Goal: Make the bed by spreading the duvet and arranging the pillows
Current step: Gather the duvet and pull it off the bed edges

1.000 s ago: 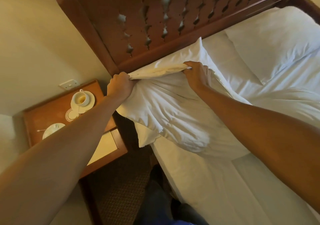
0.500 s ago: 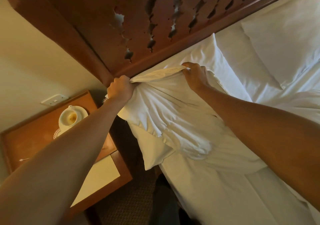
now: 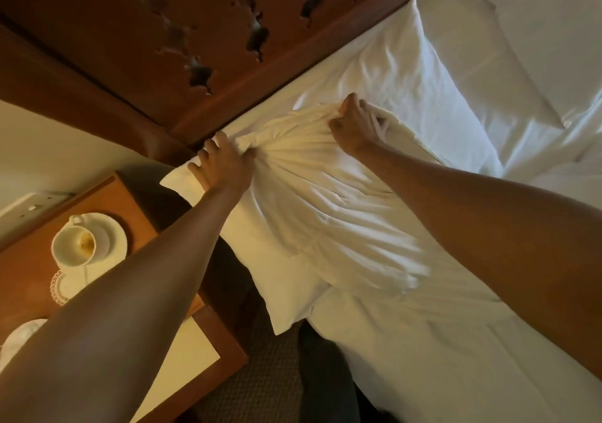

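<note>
Two hands hold a white pillow [image 3: 325, 220] by its bunched top edge, stretched between them. The left hand [image 3: 224, 165] pinches cloth at the thumb, fingers spread; the right hand [image 3: 355, 122] is curled round the cloth. Beyond the right hand lies a second pillow [image 3: 407, 73], past both a carved headboard [image 3: 211, 15]. Under the left forearm, a surface [image 3: 127, 194] carries a cup [image 3: 73, 246]

The pillow [image 3: 325, 220] and bedding [image 3: 439, 357] are seen in white, tinted cream where lit. The headboard [image 3: 146, 31] is finished in reddish-brown wood and pierced by a pattern of dark cut-outs. The nightstand [image 3: 29, 269] is coloured orange-brown. A white cup [image 3: 73, 246], stained brown inside, is matched by a white saucer [image 3: 112, 236] and a lace-edged doily [image 3: 58, 287]. The carpet [image 3: 260, 380] is woven in brown.
</note>
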The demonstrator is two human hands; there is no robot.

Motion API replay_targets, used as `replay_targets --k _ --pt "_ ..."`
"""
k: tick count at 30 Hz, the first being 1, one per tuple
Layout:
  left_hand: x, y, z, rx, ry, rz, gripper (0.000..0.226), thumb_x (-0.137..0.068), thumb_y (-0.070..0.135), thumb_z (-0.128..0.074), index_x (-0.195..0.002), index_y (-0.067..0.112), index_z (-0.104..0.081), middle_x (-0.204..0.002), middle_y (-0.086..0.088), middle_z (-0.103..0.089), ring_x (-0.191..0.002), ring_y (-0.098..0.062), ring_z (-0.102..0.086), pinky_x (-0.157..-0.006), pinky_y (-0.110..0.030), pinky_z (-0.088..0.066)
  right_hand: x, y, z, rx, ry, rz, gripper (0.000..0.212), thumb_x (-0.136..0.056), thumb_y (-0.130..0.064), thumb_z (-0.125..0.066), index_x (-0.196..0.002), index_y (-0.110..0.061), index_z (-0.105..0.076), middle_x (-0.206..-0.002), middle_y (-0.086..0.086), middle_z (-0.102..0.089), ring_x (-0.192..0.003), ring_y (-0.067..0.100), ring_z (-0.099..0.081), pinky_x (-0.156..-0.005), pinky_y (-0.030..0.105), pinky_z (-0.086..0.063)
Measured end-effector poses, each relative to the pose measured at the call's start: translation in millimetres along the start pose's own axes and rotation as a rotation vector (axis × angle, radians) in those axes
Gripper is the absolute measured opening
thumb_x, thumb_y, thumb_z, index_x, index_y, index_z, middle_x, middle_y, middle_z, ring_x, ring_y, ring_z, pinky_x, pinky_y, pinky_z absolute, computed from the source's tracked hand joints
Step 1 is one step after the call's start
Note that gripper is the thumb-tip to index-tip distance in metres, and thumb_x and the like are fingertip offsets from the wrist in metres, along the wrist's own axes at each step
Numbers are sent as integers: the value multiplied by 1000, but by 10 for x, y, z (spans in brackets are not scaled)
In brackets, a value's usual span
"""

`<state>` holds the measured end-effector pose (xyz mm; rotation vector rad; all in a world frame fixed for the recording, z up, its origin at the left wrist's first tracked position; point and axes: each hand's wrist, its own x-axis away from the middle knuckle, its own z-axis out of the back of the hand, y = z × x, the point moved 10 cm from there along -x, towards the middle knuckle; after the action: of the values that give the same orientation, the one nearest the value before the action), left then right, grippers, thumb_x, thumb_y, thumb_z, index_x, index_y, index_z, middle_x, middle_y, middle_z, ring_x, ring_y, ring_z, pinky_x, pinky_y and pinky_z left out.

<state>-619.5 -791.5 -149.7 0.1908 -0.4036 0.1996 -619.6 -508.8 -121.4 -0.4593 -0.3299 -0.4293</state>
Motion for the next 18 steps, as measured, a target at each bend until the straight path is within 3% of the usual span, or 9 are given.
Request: replay_targets --k 4,9,14,18 --pt "147 88 115 42 225 -151 63 -94 54 -54 -141 17 -38 -143 -16 -41 -136 -36 -36 -119 -59 -12 96 47 -130 147 -73 -27 50 -95 -37 -48 -142 -19 -43 -145 10 -38 -136 32 -33 -109 48 -25" --pt "770 443 351 180 415 -497 44 -99 32 -51 -139 13 -44 -140 -16 -46 -137 -33 -38 -121 -56 -13 632 61 228 101 148 80 42 -95 -31 -50 -137 -24 -49 -139 7 -41 -133 30 -35 -106 45 -26" --pt "1782 765 148 94 363 -824 29 -97 20 -53 -125 12 -56 -125 -14 -53 -125 -31 -46 -114 -55 -24 1439 622 92 -185 186 -52 23 -93 -17 -49 -113 -20 -60 -119 2 -57 -114 24 -53 -90 34 -29" --pt "2610 872 -223 -6 245 -1014 26 -86 14 -58 -111 13 -63 -113 -9 -57 -113 -28 -50 -105 -48 -31 2349 1133 -192 -338 171 -122 15 -93 -10 -52 -102 -15 -63 -105 3 -63 -93 22 -57 -77 28 -38"
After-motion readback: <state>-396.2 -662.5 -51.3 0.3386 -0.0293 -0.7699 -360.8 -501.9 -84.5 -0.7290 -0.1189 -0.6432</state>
